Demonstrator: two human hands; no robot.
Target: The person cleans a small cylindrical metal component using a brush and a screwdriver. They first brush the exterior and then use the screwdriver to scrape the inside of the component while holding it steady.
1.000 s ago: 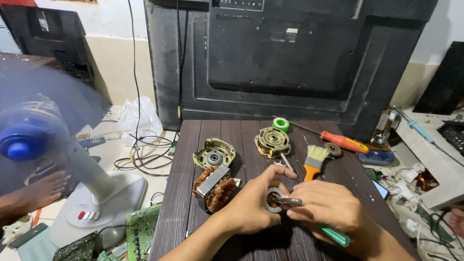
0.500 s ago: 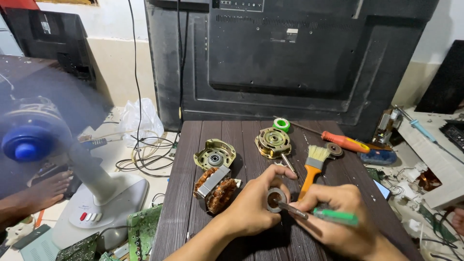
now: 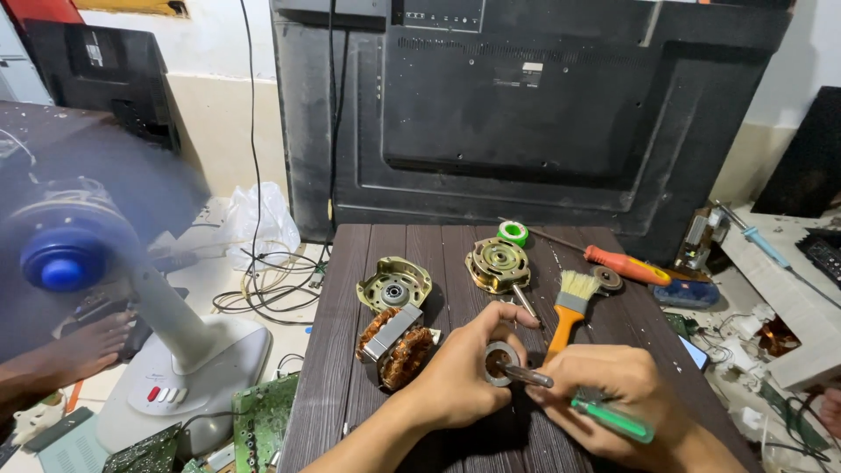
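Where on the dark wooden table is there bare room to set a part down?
Free: the table's left strip beside the copper-wound stator, and its far left corner behind the motor cover. Crowded: middle and right, around the rotor housing, brush, red screwdriver and both hands.

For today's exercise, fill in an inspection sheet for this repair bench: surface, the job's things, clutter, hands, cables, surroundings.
Surface: dark wooden table.
Job's things: small metal ring; green-handled screwdriver, tip in the ring.
Clutter: copper-wound stator, two motor covers, paintbrush, orange screwdriver, green spool.
Hands: left hand grips the ring; right hand holds the screwdriver.
Cables: loose wires on the floor.
Surroundings: running fan, television back, circuit boards.
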